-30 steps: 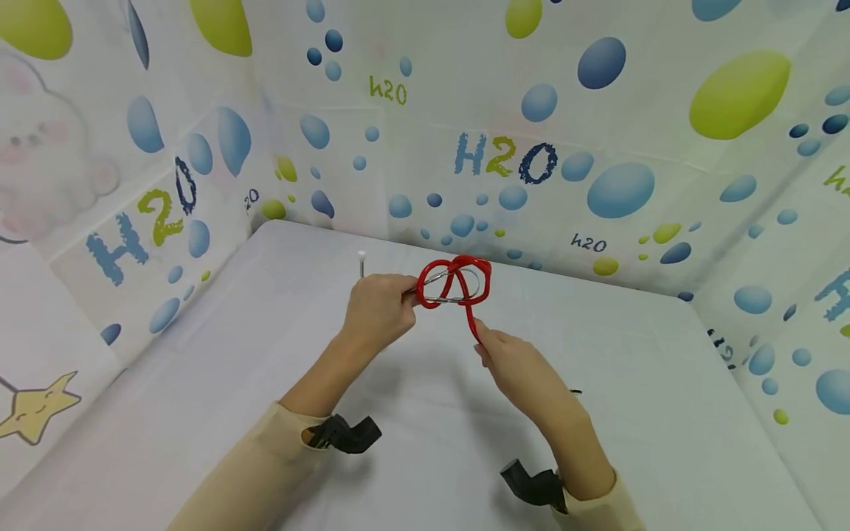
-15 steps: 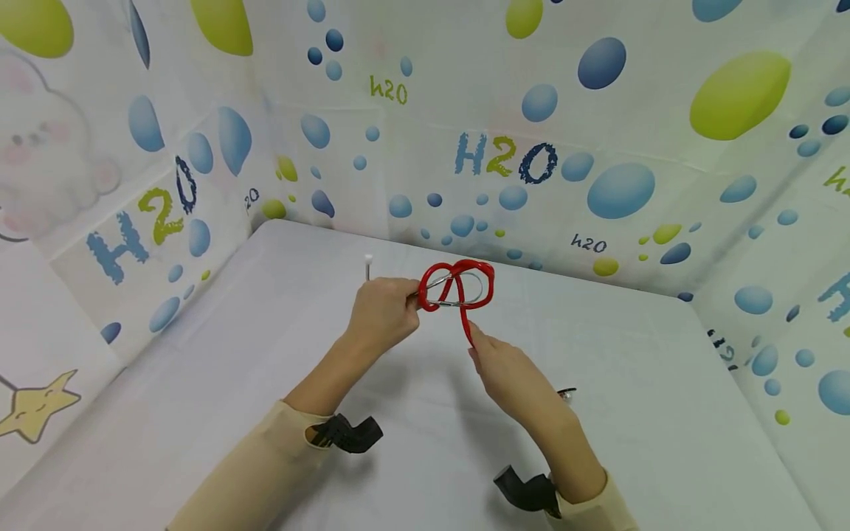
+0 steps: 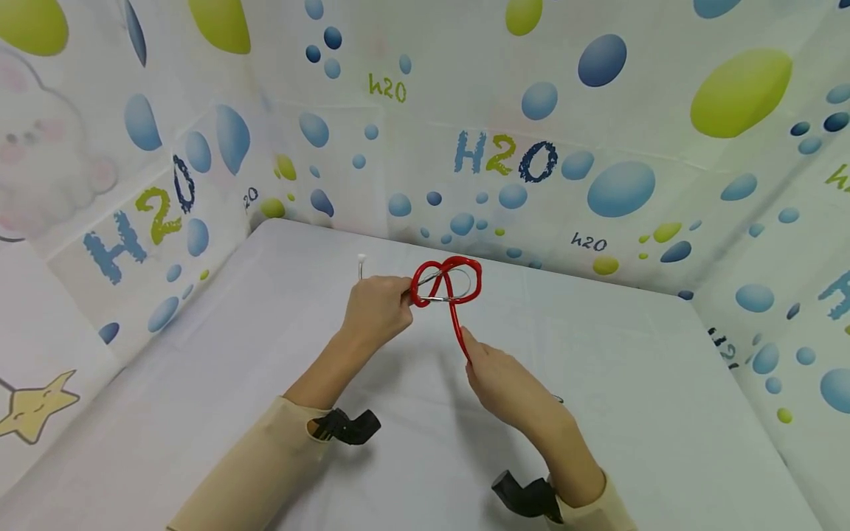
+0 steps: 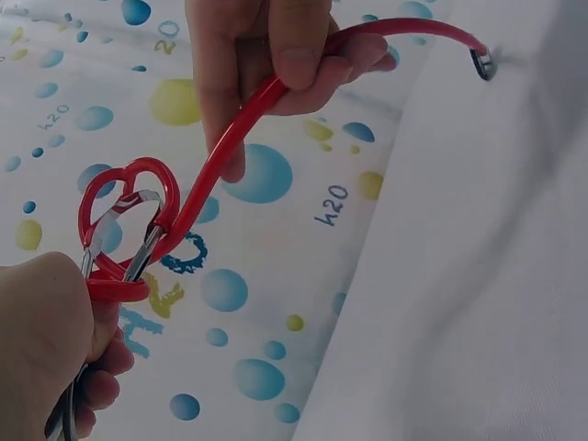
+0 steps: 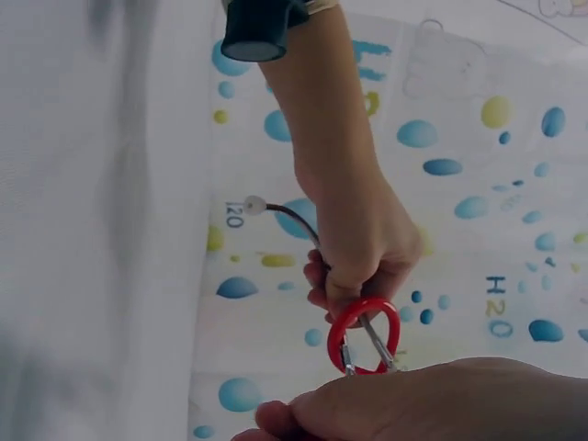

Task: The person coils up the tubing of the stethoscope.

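A stethoscope is held up over the table, its red tube [image 3: 479, 282] wound in loops around its metal ear tubes [image 3: 434, 299]. My left hand [image 3: 377, 306] grips the ear tubes just left of the loops. Past this fist a white eartip [image 3: 361, 257] sticks out; it also shows on a curved metal tube in the right wrist view. Below and right of the loops, my right hand [image 3: 501, 380] pinches the tube between thumb and fingers. In the left wrist view the free tube runs on beyond my right hand [image 4: 276, 46] to the metal chestpiece [image 4: 483, 64].
A white cloth covers the table [image 3: 631, 369]. Patterned sheets with blue and green drops [image 3: 620, 189] stand as walls at the back and both sides. Each wrist carries a black camera mount [image 3: 352, 428] by a beige sleeve [image 3: 259, 464].
My right hand has shifted left and slightly down along with the tube, and a longer straight stretch shows below the loops. The loops have moved slightly left; the left hand has barely moved.
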### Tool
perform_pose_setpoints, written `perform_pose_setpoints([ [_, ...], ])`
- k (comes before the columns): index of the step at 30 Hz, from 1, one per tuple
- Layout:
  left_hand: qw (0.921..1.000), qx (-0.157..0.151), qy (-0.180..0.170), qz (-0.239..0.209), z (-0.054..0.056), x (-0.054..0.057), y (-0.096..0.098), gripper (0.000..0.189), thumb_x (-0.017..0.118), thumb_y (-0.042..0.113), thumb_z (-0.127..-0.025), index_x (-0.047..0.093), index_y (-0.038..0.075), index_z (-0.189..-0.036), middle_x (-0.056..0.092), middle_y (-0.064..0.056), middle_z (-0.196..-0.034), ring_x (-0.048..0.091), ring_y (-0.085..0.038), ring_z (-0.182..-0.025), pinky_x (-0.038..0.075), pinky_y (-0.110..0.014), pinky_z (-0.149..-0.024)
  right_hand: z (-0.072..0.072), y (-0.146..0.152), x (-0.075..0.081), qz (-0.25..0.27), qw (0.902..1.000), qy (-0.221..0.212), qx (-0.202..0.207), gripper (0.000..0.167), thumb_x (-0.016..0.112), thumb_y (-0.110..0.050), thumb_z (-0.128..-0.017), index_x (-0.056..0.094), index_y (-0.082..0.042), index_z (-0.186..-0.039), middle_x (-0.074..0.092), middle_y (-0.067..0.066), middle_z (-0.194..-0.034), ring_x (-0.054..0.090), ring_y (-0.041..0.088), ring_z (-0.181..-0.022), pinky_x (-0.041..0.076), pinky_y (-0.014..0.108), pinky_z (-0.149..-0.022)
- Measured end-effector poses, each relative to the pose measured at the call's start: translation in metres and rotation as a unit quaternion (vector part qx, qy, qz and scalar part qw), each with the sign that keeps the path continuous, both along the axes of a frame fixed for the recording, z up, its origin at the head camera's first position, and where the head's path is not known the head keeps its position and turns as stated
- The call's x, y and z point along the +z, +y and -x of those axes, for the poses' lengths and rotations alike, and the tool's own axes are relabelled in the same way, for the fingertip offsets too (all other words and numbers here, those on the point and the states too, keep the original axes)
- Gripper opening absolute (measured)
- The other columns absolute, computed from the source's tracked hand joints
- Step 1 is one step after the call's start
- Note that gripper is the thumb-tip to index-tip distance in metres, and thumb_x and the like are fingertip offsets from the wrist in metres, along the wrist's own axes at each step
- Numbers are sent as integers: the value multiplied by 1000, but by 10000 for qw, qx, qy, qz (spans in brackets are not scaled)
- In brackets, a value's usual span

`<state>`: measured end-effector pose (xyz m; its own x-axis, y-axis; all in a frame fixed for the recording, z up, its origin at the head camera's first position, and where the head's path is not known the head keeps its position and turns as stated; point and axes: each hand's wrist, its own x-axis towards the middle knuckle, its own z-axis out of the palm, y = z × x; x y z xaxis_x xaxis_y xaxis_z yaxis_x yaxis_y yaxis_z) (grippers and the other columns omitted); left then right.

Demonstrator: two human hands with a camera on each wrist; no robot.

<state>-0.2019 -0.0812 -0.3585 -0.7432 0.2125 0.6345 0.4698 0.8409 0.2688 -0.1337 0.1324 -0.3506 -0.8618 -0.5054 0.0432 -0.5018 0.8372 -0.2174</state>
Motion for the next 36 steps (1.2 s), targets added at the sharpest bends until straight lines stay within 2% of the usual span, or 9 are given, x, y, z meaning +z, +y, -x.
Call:
perform_pose_setpoints([
  [6, 9996, 195, -184, 109, 5, -4, -5, 11, 63, 2, -79, 73, 5, -80, 71, -6, -69, 64, -20, -57, 53, -30, -54, 2, 10, 8, 540, 9963, -637, 221, 55, 61, -9, -90, 44, -16, -142, 60, -12, -80, 51, 5, -68, 47, 22, -64],
  [8, 9994, 182, -260, 127, 6, -5, -6, 11, 62, 2, -79, 73, 6, -80, 71, -6, -70, 64, -20, -58, 53, -30, -54, 5, 14, 9, 845, 9917, -887, 398, 44, 58, -11, -92, 54, -21, -134, 61, -14, -81, 53, 4, -70, 48, 21, -64],
  [12, 9990, 155, -399, 155, 7, -7, -7, 12, 62, 3, -80, 73, 7, -80, 71, -5, -69, 63, -18, -57, 53, -29, -54, 12, 23, 8, 1313, 9799, -1240, 851, 32, 54, -7, -92, 66, -21, -118, 69, -12, -101, 62, 5, -91, 53, 27, -80],
  [15, 9980, 163, -569, 214, 8, -7, -7, 11, 63, 4, -81, 73, 8, -80, 70, -4, -69, 61, -17, -57, 52, -29, -54, 17, 28, 3, 1478, 9784, -975, 1063, 33, 59, -1, -89, 68, -21, -114, 69, -11, -108, 63, 8, -101, 52, 33, -89],
  [19, 9957, 262, -822, 340, 8, -9, -7, 9, 64, 7, -81, 72, 9, -80, 70, -4, -68, 59, -17, -56, 51, -29, -54, 23, 30, -4, 1543, 9813, 308, 1111, 31, 72, -4, -81, 71, -22, -106, 68, -9, -104, 64, 10, -97, 54, 31, -84],
  [23, 9940, 335, -947, 439, 10, -13, -7, 8, 65, 8, -81, 72, 10, -79, 69, -2, -67, 57, -16, -56, 50, -29, -52, 25, 29, -6, 1952, 9633, 1384, 1214, 27, 76, -6, -76, 73, -21, -98, 60, -2, -110, 63, 10, -91, 56, 26, -76],
  [29, 9915, 220, -1144, 576, 12, -22, -1, 7, 66, 7, -80, 71, 12, -79, 69, 0, -68, 53, -13, -55, 48, -28, -53, 30, 30, -9, 2870, 9399, 1223, 1387, 22, 75, -5, -77, 72, -11, -98, 66, 1, -107, 65, 11, -93, 56, 26, -78],
  [33, 9889, 155, -1331, 636, 12, -27, 2, 8, 67, 5, -78, 70, 12, -76, 69, 1, -67, 52, -12, -54, 47, -28, -52, 36, 34, -15, 3381, 9330, 981, 746, 21, 72, -10, -82, 72, -12, -102, 71, -2, -98, 67, 9, -87, 55, 24, -78],
  [36, 9876, 28, -1385, 744, 11, -30, 6, 9, 68, 4, -77, 69, 13, -75, 68, 2, -67, 53, -11, -56, 48, -28, -53, 38, 37, -17, 3847, 9207, 616, 218, 15, 69, -12, -85, 71, -10, -100, 72, 2, -91, 70, 12, -83, 55, 21, -77],
])
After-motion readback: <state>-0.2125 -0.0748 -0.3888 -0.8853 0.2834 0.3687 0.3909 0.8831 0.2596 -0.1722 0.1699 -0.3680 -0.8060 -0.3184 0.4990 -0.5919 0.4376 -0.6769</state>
